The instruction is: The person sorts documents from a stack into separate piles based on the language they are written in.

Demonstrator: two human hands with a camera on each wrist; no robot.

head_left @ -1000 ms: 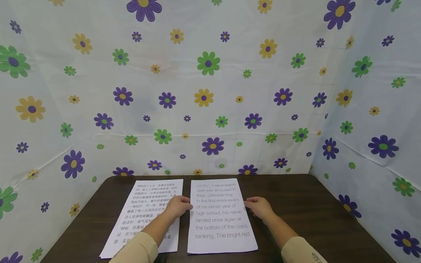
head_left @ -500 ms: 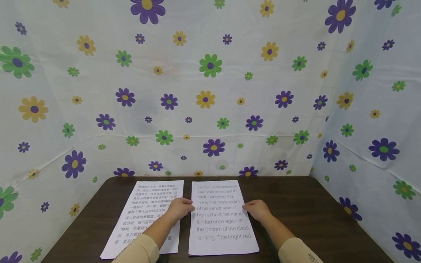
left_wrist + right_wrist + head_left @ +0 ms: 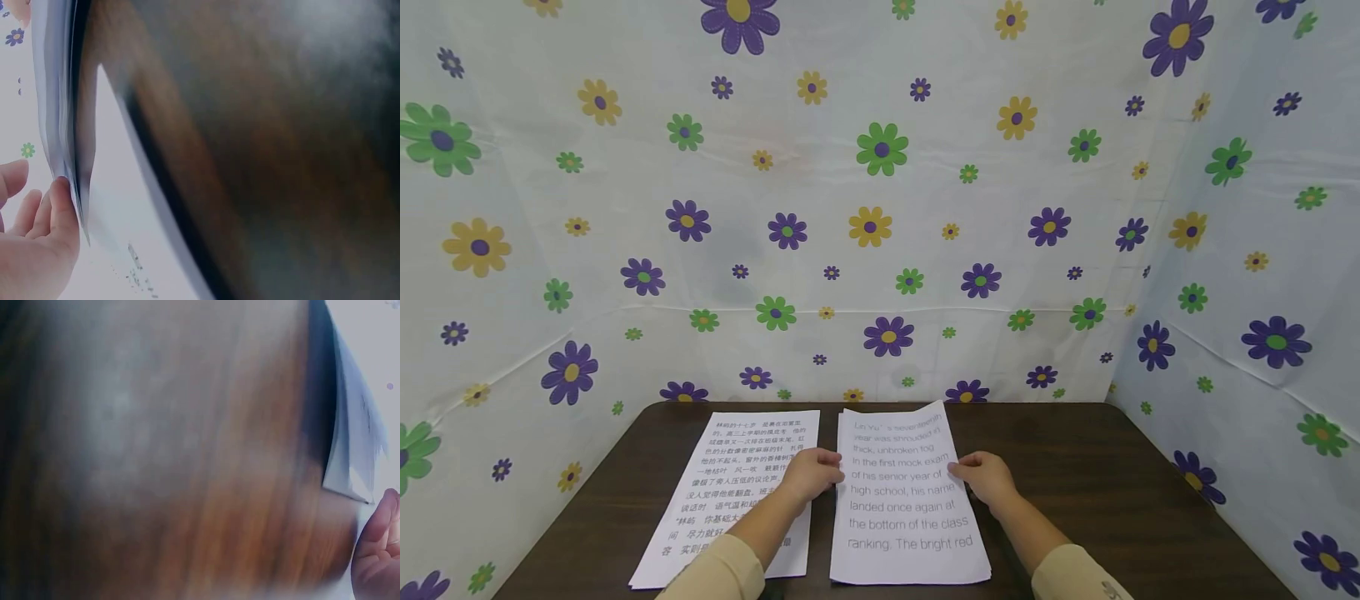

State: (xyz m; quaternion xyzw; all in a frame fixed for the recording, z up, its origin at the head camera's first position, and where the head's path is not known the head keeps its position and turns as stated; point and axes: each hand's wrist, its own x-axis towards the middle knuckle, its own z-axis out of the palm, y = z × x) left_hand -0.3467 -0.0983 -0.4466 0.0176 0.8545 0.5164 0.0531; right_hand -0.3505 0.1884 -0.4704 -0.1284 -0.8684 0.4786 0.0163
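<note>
Just right of the lower middle of the head view, the English-text pages [image 3: 904, 500] lie face up on the dark wooden bench [image 3: 1112, 492], their top edge bowed upward and a lower sheet peeking out at the upper left corner. The left hand [image 3: 811, 477] and right hand [image 3: 987, 480] each pinch one long edge between thumb and fingertips, at nearly the same height, as the head view shows it; the wrist views cut off too much to tell how firmly. Gripping opposite edges in this way probably keeps the sheets level and square, and an inward squeeze from both sides would explain the bowing. In the left wrist view the page edges flex against the fingertips. The Chinese-text pages [image 3: 722, 492] lie flat at the lower left of the frame, apart from the English-text pages by a narrow strip of bench; the left forearm crosses above them, likely because it must reach past them. Floral curtains [image 3: 827, 183] fill the upper frame.
</note>
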